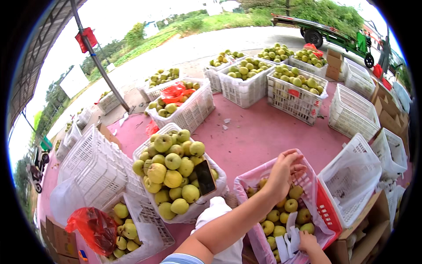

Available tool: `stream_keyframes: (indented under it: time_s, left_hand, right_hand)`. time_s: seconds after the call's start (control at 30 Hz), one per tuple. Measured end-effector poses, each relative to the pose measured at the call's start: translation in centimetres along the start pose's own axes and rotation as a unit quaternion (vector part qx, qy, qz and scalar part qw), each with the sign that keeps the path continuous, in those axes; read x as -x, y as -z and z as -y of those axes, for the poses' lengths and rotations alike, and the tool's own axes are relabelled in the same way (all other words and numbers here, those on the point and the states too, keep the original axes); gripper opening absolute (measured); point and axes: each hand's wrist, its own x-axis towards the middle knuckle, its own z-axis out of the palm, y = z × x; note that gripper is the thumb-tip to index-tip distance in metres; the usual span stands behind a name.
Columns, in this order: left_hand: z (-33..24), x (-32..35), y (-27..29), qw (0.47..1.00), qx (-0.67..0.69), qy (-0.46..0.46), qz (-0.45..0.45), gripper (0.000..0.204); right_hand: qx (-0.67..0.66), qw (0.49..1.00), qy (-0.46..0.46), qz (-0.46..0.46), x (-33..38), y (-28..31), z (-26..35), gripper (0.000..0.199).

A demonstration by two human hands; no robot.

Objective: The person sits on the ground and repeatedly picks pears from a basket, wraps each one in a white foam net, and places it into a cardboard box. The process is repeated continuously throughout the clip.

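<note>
Round yellow-green pears (290, 205) fill the pink-lined crate (241, 185) at the lower right. Over its far side hangs my left hand (285, 174), fingers apart and slightly bent, with nothing seen in them. At the near right corner my right hand (308, 242) is closed at a bunch of white strips (285, 247) lying on the pears; its fingertips are partly hidden. Left of this crate, a white crate heaped with pears (172, 161) carries a dark phone (205, 177) on its right side.
A red plastic bag (93, 231) lies on a pear crate at lower left. Stacked white crates (100, 178) stand behind it. Full pear crates (246, 90) line the far floor. Empty crates (351, 178) and cardboard boxes (367, 229) are at right. Beyond stands a green cart (327, 33).
</note>
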Motion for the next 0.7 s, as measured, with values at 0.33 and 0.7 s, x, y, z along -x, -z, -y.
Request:
stream_keyframes:
  time_s: [0.33, 0.7]
  left_hand:
    - [7.0, 1.1, 1.7, 0.856, -0.457, -0.182, 0.158, 0.041]
    - [5.0, 5.1, -1.2, 0.896, -0.281, 0.122, 0.323, 0.025]
  right_hand:
    - [-0.359, 0.892, 0.094, -0.259, 2.5, 16.1, 1.1, 0.045]
    - [-0.628, 0.75, 0.02, -0.207, 3.6, 17.5, 3.1, 0.043]
